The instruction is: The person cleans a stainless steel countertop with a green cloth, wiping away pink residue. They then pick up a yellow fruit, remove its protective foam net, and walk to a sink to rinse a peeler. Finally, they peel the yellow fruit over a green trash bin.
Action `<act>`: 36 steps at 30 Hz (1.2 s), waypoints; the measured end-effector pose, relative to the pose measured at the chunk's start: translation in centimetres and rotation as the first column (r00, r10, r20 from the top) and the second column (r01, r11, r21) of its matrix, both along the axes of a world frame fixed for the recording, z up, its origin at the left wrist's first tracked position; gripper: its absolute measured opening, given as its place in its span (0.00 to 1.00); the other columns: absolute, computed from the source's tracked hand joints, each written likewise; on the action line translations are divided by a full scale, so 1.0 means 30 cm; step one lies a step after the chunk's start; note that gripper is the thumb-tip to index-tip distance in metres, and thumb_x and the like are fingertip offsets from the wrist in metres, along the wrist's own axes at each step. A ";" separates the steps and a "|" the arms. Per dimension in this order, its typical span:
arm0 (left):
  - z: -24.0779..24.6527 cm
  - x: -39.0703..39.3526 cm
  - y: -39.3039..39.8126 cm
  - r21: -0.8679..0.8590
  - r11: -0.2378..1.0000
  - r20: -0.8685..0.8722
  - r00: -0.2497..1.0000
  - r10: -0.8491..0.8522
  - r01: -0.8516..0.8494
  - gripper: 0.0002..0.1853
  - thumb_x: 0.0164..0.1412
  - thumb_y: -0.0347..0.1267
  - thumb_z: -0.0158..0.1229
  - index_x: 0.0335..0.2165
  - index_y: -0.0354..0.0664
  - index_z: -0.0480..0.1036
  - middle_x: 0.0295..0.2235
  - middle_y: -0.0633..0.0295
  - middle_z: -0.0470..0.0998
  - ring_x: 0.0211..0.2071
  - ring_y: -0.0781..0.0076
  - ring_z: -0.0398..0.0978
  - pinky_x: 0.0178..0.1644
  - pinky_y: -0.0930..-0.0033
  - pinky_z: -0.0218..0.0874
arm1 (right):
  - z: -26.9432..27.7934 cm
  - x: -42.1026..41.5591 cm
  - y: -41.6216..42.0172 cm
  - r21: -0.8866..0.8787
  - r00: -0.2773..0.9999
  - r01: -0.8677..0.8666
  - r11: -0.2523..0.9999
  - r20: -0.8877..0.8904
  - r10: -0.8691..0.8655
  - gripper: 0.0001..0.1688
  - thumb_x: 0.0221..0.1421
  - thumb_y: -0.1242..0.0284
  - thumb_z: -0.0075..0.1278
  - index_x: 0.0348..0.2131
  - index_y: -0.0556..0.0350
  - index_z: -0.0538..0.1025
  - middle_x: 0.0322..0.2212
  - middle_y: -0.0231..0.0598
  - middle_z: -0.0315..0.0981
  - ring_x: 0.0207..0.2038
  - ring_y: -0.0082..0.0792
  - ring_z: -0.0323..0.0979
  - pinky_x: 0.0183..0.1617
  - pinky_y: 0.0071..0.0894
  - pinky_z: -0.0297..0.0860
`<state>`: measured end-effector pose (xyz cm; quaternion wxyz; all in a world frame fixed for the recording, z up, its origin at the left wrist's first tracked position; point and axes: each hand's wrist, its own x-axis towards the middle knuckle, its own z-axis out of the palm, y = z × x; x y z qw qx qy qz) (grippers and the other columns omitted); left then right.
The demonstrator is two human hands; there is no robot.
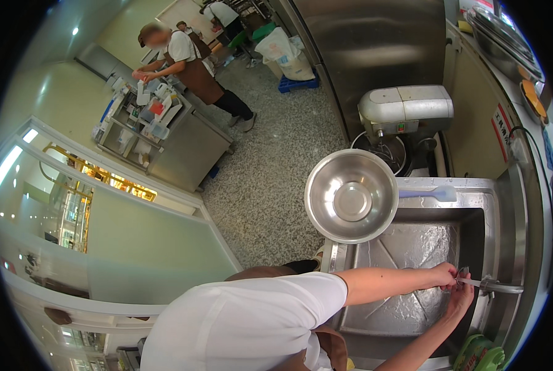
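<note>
Under the faucet [503, 286], both hands hold a small shiny metal item [463, 271], partly covered by the fingers; its exact kind cannot be told. My left hand [444, 275] pinches it from the left side of the picture, and my right hand [461, 297] grips it from below. A thin stream of water runs from the spout onto it. The hands are over the stainless steel sink [406, 259], whose bottom is wet. A steel mixing bowl [350, 197] rests at the sink's upper left corner. Beside it a pale blue spatula [438, 193] lies on the rim.
A stand mixer [406, 109] stands beyond the bowl, near a steel cabinet [378, 46]. Green bottles [478, 355] are by the sink's lower right corner. Steel bowls [503, 41] sit on the right ledge. A co-worker [188, 65] stands at a steel workbench [184, 139]; others are farther back.
</note>
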<state>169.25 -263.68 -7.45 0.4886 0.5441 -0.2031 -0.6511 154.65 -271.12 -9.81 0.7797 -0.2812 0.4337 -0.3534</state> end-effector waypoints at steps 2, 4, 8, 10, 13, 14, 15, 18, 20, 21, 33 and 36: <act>0.016 0.004 -0.009 -0.024 1.000 -0.113 0.994 -0.011 0.008 0.09 0.61 0.31 0.51 0.29 0.37 0.73 0.20 0.62 0.72 0.19 0.76 0.69 0.19 0.73 0.60 | 0.010 -0.007 0.007 -0.045 0.996 -0.060 0.997 0.062 0.063 0.15 0.57 0.70 0.54 0.41 0.59 0.71 0.36 0.39 0.74 0.41 0.30 0.72 0.46 0.30 0.67; -0.015 -0.003 -0.025 -0.002 0.999 -0.090 0.995 -0.032 0.032 0.12 0.63 0.35 0.50 0.29 0.37 0.73 0.19 0.62 0.72 0.18 0.74 0.68 0.19 0.70 0.59 | 0.032 0.010 0.014 -0.091 0.990 -0.103 0.991 0.089 0.111 0.13 0.57 0.69 0.53 0.40 0.57 0.71 0.35 0.38 0.74 0.40 0.31 0.71 0.46 0.32 0.67; -0.057 -0.001 -0.048 0.006 0.999 -0.103 0.994 -0.036 0.037 0.15 0.63 0.37 0.49 0.27 0.37 0.73 0.19 0.61 0.72 0.16 0.73 0.67 0.17 0.67 0.57 | 0.103 0.044 0.037 -0.125 0.986 -0.148 0.981 0.060 0.156 0.16 0.61 0.67 0.48 0.45 0.58 0.69 0.37 0.37 0.72 0.38 0.29 0.70 0.41 0.30 0.66; -0.026 -0.010 -0.045 0.033 0.999 -0.100 0.995 0.026 -0.023 0.14 0.62 0.35 0.49 0.25 0.37 0.73 0.18 0.59 0.72 0.15 0.73 0.68 0.16 0.68 0.56 | 0.100 0.038 0.033 -0.109 0.973 -0.197 0.974 0.096 0.208 0.17 0.62 0.67 0.46 0.46 0.58 0.69 0.38 0.37 0.72 0.38 0.29 0.69 0.41 0.29 0.65; 0.029 0.013 -0.027 0.079 0.996 -0.045 0.998 -0.047 0.051 0.11 0.63 0.32 0.48 0.28 0.37 0.72 0.19 0.60 0.73 0.15 0.74 0.68 0.18 0.71 0.59 | 0.020 -0.011 0.000 -0.165 0.969 -0.192 0.967 0.125 0.214 0.17 0.62 0.69 0.46 0.46 0.61 0.70 0.39 0.40 0.73 0.40 0.31 0.72 0.46 0.32 0.67; 0.018 0.011 -0.028 0.051 0.998 0.010 0.999 -0.039 0.038 0.11 0.62 0.32 0.48 0.27 0.37 0.72 0.18 0.60 0.72 0.15 0.73 0.68 0.18 0.71 0.58 | 0.004 -0.017 -0.010 -0.159 0.966 -0.221 0.962 0.102 0.239 0.17 0.61 0.69 0.47 0.46 0.61 0.70 0.39 0.40 0.73 0.40 0.31 0.72 0.45 0.32 0.67; 0.002 0.010 -0.025 0.024 0.999 0.065 0.998 -0.023 0.021 0.11 0.61 0.31 0.49 0.27 0.36 0.72 0.18 0.60 0.72 0.14 0.73 0.68 0.17 0.70 0.58 | 0.003 -0.014 -0.013 -0.152 0.960 -0.256 0.955 0.080 0.270 0.17 0.60 0.69 0.47 0.46 0.60 0.70 0.39 0.40 0.73 0.40 0.30 0.72 0.45 0.31 0.67; -0.015 0.014 -0.010 -0.066 0.998 0.160 0.987 0.012 -0.002 0.10 0.59 0.31 0.50 0.25 0.36 0.72 0.17 0.59 0.72 0.14 0.73 0.69 0.17 0.68 0.59 | 0.002 -0.011 -0.021 -0.131 0.946 -0.321 0.938 -0.004 0.323 0.17 0.59 0.69 0.50 0.45 0.59 0.71 0.39 0.38 0.74 0.38 0.29 0.72 0.44 0.30 0.67; 0.017 0.021 0.002 -0.107 0.994 0.203 0.979 -0.005 0.027 0.10 0.58 0.30 0.51 0.23 0.36 0.72 0.16 0.59 0.73 0.14 0.73 0.70 0.16 0.67 0.59 | 0.009 -0.021 -0.025 -0.116 0.940 -0.341 0.933 -0.045 0.338 0.16 0.57 0.68 0.52 0.43 0.58 0.72 0.37 0.36 0.73 0.36 0.27 0.71 0.42 0.28 0.67; 0.057 0.029 0.012 -0.114 0.992 0.227 0.974 -0.024 0.051 0.10 0.57 0.30 0.51 0.22 0.36 0.72 0.15 0.59 0.73 0.14 0.73 0.71 0.16 0.67 0.59 | 0.036 -0.014 -0.018 -0.106 0.936 -0.353 0.930 -0.055 0.349 0.15 0.57 0.69 0.53 0.42 0.57 0.72 0.35 0.35 0.73 0.34 0.27 0.71 0.40 0.27 0.67; 0.017 0.052 0.003 0.033 0.999 0.289 0.956 -0.047 0.039 0.14 0.59 0.28 0.46 0.20 0.36 0.72 0.12 0.60 0.72 0.11 0.73 0.70 0.15 0.69 0.60 | 0.049 0.002 -0.018 -0.086 0.874 -0.470 0.878 -0.181 0.451 0.14 0.59 0.69 0.50 0.43 0.57 0.72 0.32 0.31 0.74 0.34 0.22 0.71 0.36 0.23 0.65; 0.014 0.055 0.000 0.018 0.999 0.287 0.956 -0.051 0.047 0.14 0.59 0.30 0.48 0.19 0.35 0.72 0.12 0.60 0.71 0.12 0.73 0.70 0.15 0.69 0.61 | 0.015 -0.005 -0.031 -0.118 0.880 -0.465 0.877 -0.165 0.445 0.14 0.60 0.70 0.48 0.44 0.57 0.72 0.33 0.32 0.74 0.35 0.23 0.71 0.36 0.24 0.66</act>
